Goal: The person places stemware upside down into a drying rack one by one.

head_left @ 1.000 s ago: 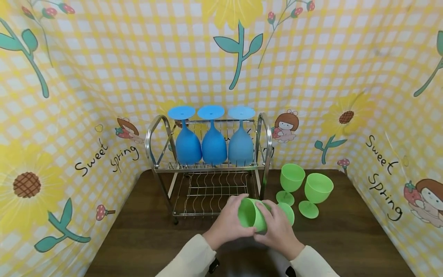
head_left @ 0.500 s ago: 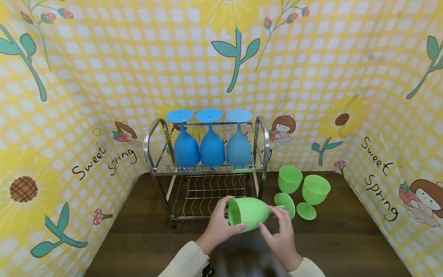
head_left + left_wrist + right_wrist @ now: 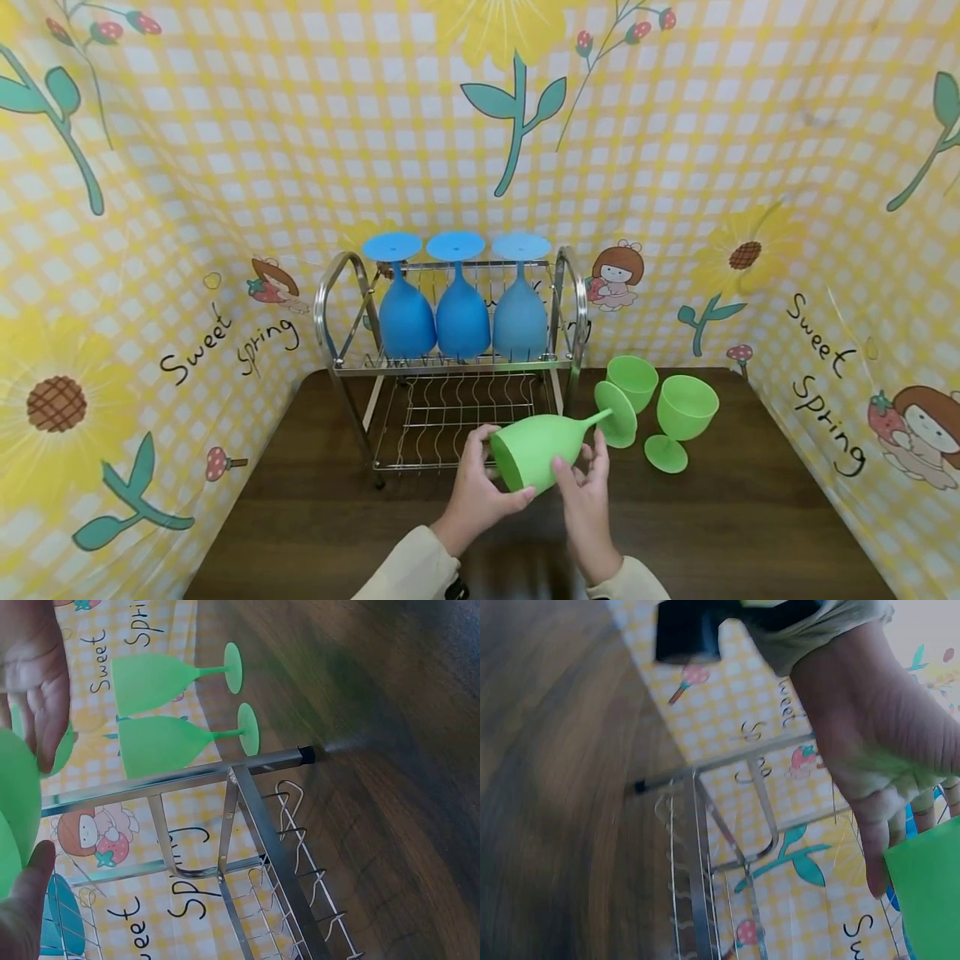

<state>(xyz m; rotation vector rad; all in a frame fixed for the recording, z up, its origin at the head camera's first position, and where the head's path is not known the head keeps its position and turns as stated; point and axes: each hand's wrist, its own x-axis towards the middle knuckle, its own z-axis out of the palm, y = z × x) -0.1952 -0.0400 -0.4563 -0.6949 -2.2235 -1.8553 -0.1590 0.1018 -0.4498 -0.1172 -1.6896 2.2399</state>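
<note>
A green plastic goblet lies sideways in the air between both hands, mouth toward the left and foot up to the right. My left hand grips the bowl near the rim, thumb on the near side. Around the bowl's stem end, my right hand holds with its thumb in front and fingers beyond. Two more green goblets, one farther back and one nearer, stand upright on the right. The held goblet's foot partly covers the back one. Close up, its bowl shows in the right wrist view.
A two-tier metal rack stands behind the hands. Its upper tier holds three upside-down blue goblets: left, middle and paler right. The lower wire tier is bare. Patterned cloth encloses the dark wooden table.
The held goblet has turned so that its stem and foot rise at the right. My right hand moved from the bowl toward the stem, then back under the bowl; the left stayed near the rim.
</note>
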